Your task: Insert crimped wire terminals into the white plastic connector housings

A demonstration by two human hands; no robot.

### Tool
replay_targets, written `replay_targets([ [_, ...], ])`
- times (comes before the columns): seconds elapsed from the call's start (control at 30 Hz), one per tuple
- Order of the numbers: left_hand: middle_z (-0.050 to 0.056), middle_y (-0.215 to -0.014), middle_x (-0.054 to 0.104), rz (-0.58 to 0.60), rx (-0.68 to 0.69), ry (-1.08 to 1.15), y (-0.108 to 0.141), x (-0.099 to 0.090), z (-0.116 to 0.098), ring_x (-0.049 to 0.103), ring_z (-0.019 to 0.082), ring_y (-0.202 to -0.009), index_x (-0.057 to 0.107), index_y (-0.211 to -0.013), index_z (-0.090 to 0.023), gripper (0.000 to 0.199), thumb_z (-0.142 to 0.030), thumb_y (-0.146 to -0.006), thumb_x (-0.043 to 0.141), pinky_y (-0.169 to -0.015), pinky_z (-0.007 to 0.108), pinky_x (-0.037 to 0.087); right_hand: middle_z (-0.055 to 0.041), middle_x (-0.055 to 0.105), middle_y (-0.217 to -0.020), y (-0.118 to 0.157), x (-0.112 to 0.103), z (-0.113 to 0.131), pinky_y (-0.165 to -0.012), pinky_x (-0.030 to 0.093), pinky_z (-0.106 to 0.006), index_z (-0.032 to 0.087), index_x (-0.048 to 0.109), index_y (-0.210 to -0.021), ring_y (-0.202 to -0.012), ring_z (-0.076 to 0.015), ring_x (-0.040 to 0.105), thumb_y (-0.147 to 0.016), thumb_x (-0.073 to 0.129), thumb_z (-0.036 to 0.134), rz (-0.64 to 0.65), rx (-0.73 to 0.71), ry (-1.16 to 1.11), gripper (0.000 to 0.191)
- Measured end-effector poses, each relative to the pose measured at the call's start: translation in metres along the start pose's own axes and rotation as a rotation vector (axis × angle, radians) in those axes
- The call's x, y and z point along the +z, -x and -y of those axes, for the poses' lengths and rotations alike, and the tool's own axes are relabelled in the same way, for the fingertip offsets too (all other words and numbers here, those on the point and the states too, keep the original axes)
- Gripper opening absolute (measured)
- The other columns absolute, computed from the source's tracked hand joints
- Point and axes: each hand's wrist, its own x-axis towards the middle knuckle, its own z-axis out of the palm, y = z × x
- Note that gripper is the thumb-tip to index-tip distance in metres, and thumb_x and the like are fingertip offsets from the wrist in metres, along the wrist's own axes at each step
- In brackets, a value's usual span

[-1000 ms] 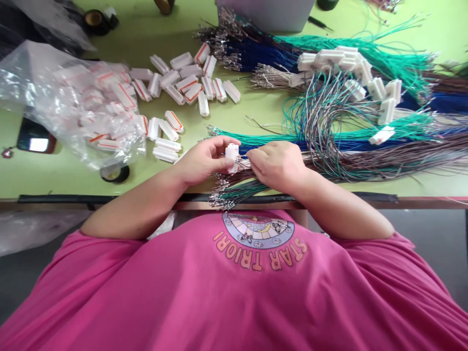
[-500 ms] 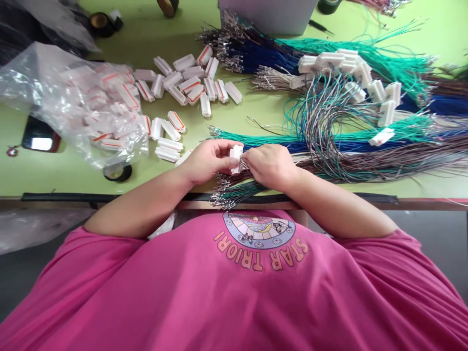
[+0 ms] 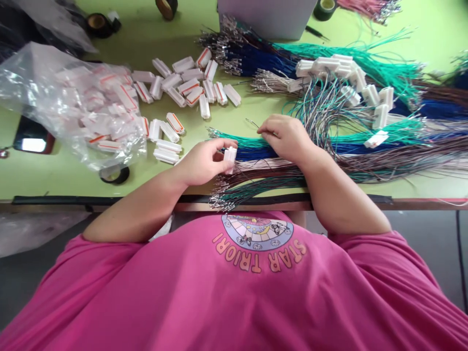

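Note:
Between thumb and fingers, my left hand (image 3: 204, 161) grips a white plastic connector housing (image 3: 229, 160), held upright over the wire ends. My right hand (image 3: 283, 137) is to the right with its fingers pinched together at a thin dark wire (image 3: 251, 123), whose tip sticks out to the left. Under and beside both hands lie bundles of cut wires with metal terminals: green wires (image 3: 243, 140), blue wires (image 3: 252, 154) and dark green wires (image 3: 252, 191). Whether any wire sits in the held housing is hidden.
Loose white housings (image 3: 183, 80), some with orange strips, lie left of centre beside a clear bag (image 3: 84, 107) of more. Wired housings (image 3: 343, 68) are heaped at right. A grey box (image 3: 266, 19), tape rolls (image 3: 115, 174) and a phone (image 3: 33, 139) also stand around.
My right hand has left the housing and moved up and right to the loose dark wire. My left hand keeps the housing in nearly the same place, slightly turned.

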Motion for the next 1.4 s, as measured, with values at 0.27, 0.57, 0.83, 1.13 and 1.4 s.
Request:
replay_targets([
  [0.27,0.004,-0.084,0.07,0.106,-0.066,-0.022,0.002,0.0,0.0,0.067,0.017,-0.073,0.065,-0.118,-0.012,0.048,-0.031,-0.075,0.074,-0.071,0.031,0.054,-0.0119,0.071,-0.095,0.003,0.01,0.006,-0.081,0.04,-0.035,0.018,0.076,-0.09,-0.092,-0.0247,0.059,-0.089,0.047,0.02,0.014,0.049,0.137,0.03],
  [0.57,0.005,-0.089,0.072,0.05,-0.036,0.012,0.005,-0.001,-0.001,0.07,0.018,-0.075,0.063,-0.127,-0.015,0.054,-0.032,-0.078,0.077,-0.07,0.03,0.056,-0.0094,0.07,-0.085,0.008,-0.005,0.009,-0.074,0.038,-0.034,0.016,0.072,-0.105,-0.079,-0.023,0.058,-0.085,0.046,0.019,-0.125,0.219,0.082,0.033],
  [0.83,0.017,-0.156,0.048,0.039,0.045,0.079,0.002,0.003,0.0,0.068,0.013,-0.079,0.065,-0.115,-0.015,0.046,-0.033,-0.075,0.077,-0.07,0.031,0.059,-0.008,0.071,-0.082,0.012,-0.012,0.012,-0.075,0.042,-0.034,0.017,0.074,-0.093,-0.077,-0.0221,0.061,-0.08,0.051,0.017,-0.103,0.258,0.102,0.027],
  [1.13,0.008,-0.102,0.072,0.092,0.018,0.176,-0.002,0.001,0.002,0.069,0.018,-0.079,0.066,-0.118,-0.014,0.05,-0.035,-0.075,0.082,-0.077,0.034,0.057,-0.0046,0.069,-0.083,0.027,-0.016,0.037,-0.075,0.044,-0.03,0.016,0.072,-0.102,-0.076,-0.0161,0.059,-0.087,0.052,0.019,-0.122,-0.117,-0.138,0.025],
  [1.4,0.003,-0.095,0.072,0.114,0.049,0.424,-0.006,0.008,0.009,0.068,0.015,-0.08,0.068,-0.111,-0.017,0.05,-0.031,-0.068,0.09,-0.075,0.028,0.056,-0.0018,0.068,-0.077,0.026,-0.007,0.043,-0.067,0.043,-0.026,0.014,0.072,-0.098,-0.068,-0.0117,0.058,-0.093,0.055,0.03,-0.016,-0.133,-0.625,0.024],
])
